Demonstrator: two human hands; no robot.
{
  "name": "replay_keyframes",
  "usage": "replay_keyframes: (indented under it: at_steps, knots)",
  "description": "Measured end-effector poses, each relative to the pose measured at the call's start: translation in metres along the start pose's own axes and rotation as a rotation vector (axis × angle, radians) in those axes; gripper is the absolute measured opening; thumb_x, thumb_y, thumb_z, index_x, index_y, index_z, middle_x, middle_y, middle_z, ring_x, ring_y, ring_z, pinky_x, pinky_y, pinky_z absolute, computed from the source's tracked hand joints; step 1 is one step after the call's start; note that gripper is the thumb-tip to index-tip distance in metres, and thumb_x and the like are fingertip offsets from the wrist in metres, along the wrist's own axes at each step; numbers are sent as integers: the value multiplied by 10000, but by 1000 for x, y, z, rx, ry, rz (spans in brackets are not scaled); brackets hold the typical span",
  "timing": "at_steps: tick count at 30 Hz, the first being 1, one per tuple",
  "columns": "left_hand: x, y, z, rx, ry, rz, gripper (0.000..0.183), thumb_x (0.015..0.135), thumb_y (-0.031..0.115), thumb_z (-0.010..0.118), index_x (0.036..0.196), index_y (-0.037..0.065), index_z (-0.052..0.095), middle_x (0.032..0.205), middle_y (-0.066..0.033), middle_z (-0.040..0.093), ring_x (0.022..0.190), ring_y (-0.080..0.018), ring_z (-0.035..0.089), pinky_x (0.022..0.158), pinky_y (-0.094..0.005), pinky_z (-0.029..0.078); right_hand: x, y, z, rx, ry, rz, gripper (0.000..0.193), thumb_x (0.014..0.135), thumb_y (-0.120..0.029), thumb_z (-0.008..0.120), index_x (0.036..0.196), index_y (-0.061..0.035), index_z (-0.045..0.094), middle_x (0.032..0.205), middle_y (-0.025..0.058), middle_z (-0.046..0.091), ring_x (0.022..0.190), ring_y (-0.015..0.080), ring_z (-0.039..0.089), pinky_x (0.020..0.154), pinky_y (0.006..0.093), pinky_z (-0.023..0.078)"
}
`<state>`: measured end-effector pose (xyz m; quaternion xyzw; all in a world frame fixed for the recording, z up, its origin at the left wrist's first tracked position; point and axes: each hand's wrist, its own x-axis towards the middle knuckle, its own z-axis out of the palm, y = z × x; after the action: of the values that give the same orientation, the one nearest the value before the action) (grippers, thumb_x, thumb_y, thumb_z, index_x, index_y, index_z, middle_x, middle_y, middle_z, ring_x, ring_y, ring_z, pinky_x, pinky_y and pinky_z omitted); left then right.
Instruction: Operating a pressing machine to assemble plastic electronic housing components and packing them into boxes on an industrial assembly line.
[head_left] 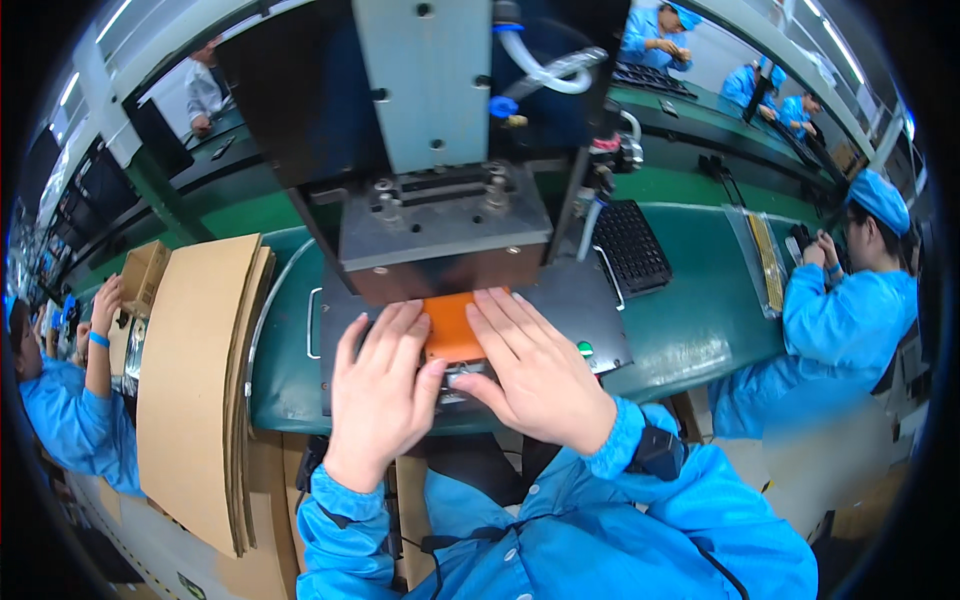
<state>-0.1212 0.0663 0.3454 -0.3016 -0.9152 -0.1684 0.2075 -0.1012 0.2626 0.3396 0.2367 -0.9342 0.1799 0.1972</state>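
Note:
An orange plate (452,335) lies on the bed of a bench press, just below and in front of its metal press head (445,235). My left hand (385,390) rests on the plate's left side, fingers stretched forward and the thumb near its front edge. Across the right side of the plate lie the straight fingers of my right hand (540,375), its thumb pointing inward by a metal part at the front. Neither hand is wrapped round anything. Whatever sits beneath the plate is hidden, and the far fingertips reach close to the press head.
Right of the press are a green button (585,349) and a black grid tray (632,247) on the green bench (700,325). Tall cardboard sheets (195,380) stand at the left. Co-workers in blue sit on both sides. A metal handle (314,322) rises from the dark base.

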Motion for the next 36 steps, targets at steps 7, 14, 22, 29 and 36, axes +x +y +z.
replay_keyframes:
  at_steps: [7, 14, 22, 29, 36]
  knots:
    - [-57, 12, -12, 141, -84, -260, 556, 918, 245, 507, 1381, -57, 445, 1443, -236, 433, 1349, -377, 407, 1129, -462, 289, -62, 32, -30, -78, -17, 123, 653, 907, -377, 614, 1356, 68, 453, 1422, 221, 455, 1354, 344, 408, 1132, 432, 315]
    - [-74, 1, 30, 260, 183, -245, 484, 1007, 266, 303, 1312, -41, 519, 1385, -198, 515, 1303, -338, 462, 1102, -465, 269, -44, 134, -51, 218, 239, 128, 249, 891, -178, 624, 1083, -20, 644, 1161, 164, 637, 1034, 337, 623, 896, 421, 501]
    - [-66, -3, 56, 257, 476, -301, 483, 990, 238, 273, 1200, -44, 604, 1267, -172, 611, 1180, -320, 548, 1062, -454, 311, 44, 256, 16, 60, 80, 169, 122, 835, -138, 624, 901, -62, 694, 899, 135, 650, 917, 327, 637, 781, 427, 527]
    - [-50, 1, 68, 168, 551, -283, 517, 999, 332, 292, 1078, 13, 691, 1148, -124, 682, 1123, -301, 586, 999, -431, 375, 41, 277, 15, -46, 0, 143, 76, 825, -99, 643, 835, -36, 685, 885, 153, 615, 872, 347, 614, 779, 437, 501]
    - [-62, 9, 54, 212, 549, -343, 464, 978, 285, 311, 1087, 28, 682, 1174, -92, 673, 1151, -279, 568, 1031, -413, 324, 82, 262, -5, 178, -278, 316, 28, 760, -42, 642, 767, -16, 635, 746, 154, 640, 707, 318, 604, 679, 383, 483]
